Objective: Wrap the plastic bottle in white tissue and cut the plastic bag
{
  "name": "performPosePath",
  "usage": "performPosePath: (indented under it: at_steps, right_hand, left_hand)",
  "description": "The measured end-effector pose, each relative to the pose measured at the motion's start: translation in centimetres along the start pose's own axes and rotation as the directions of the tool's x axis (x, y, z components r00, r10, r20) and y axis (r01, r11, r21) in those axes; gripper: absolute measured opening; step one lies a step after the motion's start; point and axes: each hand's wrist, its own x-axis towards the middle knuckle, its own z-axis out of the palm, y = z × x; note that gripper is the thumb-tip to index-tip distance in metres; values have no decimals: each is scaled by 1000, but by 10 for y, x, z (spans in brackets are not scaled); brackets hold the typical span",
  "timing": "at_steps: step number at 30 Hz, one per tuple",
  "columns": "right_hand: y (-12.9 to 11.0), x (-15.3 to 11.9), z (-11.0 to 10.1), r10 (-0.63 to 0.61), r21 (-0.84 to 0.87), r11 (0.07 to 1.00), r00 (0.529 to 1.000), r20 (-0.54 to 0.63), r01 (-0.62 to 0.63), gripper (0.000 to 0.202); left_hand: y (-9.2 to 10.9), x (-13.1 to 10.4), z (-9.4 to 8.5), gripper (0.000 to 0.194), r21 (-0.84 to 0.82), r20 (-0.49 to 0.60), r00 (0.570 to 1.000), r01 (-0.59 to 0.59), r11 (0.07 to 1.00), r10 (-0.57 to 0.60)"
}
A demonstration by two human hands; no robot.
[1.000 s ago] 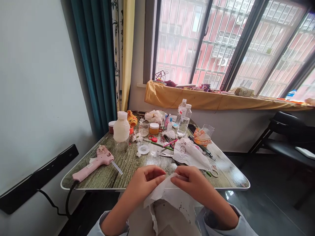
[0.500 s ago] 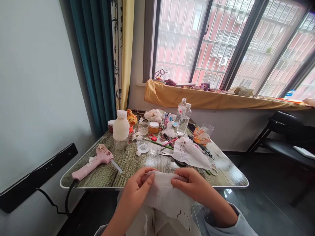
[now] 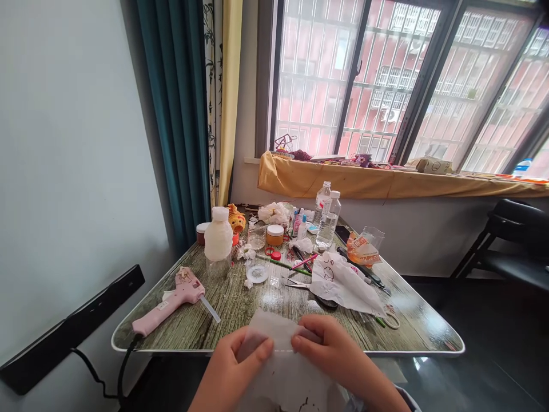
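A thin white sheet (image 3: 278, 366) with dark marks near its bottom is stretched between my two hands at the table's front edge. My left hand (image 3: 240, 363) pinches it on the left, thumb on top. On the right, my right hand (image 3: 328, 346) grips it between thumb and bent fingers. The sheet's upper edge rises over the table edge and its lower part hangs over my lap. Beyond my hands lie scissors (image 3: 298, 283) and a crumpled white paper (image 3: 343, 283) with drawings. A pink glue gun (image 3: 171, 303) rests at the left.
On the table (image 3: 240, 303) stand a white-wrapped bottle (image 3: 218, 237), clear water bottles (image 3: 328, 220), an amber jar (image 3: 275, 235) and an orange bag (image 3: 363, 249). A power strip (image 3: 72, 326) is on the left wall. A black chair (image 3: 514, 246) stands at the right.
The view has shifted, so the table sits lower in the picture. More of the sheet's upper edge now stands up between my hands, which still grip it.
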Motion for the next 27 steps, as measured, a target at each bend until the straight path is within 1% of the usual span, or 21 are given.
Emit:
performPosePath:
  at_steps: [4,7,9,12,15,17,19,20,22,24,25,27]
  right_hand:
    - [1,8,-3,-10,-27,1000,1000,23,10,26]
    - [3,14,-9,-3,32,999,998,56,2,21]
    - [7,17,-14,11,39,999,997,73,-14,19]
    - [12,21,-23,1,-72,997,998,60,3,17]
    - [10,30,-40,-36,-239,970,999,5,36,17]
    - [3,45,-54,-87,-425,903,995,-44,60,20]
    - [-4,68,-65,-155,-623,779,984,-84,69,21]
    - [-6,81,-68,-181,-683,727,979,-95,68,19]
    - [-7,110,-69,-204,-740,668,975,-83,77,15]
    - [-3,135,-63,-201,-770,631,978,-49,91,12]
    - [0,145,-58,-192,-785,612,981,-34,92,10]
    - [6,159,-48,-162,-808,583,987,-21,79,9]
  left_hand:
    - [-3,9,-9,42,29,-28,999,-16,999,17]
    - [-7,15,-17,44,-39,-1,1000,30,999,-30]
    - [-11,19,-23,46,-89,18,997,74,993,-73]
    - [-15,23,-30,45,-92,-1,996,88,992,-89]
    - [-13,25,-31,42,-42,-40,997,68,997,-69]
    - [-9,26,-28,41,-13,-32,998,59,998,-59]
    - [-3,29,-22,42,6,-11,999,45,999,-45]
    - [0,32,-18,42,11,-1,999,32,999,-32]
    - [4,38,-12,41,15,27,1000,-13,1000,12]
    - [4,46,-7,39,10,71,995,-69,998,68]
    - [4,50,-6,39,12,89,992,-87,996,86]
    - [0,58,-7,42,32,105,991,-85,996,82]
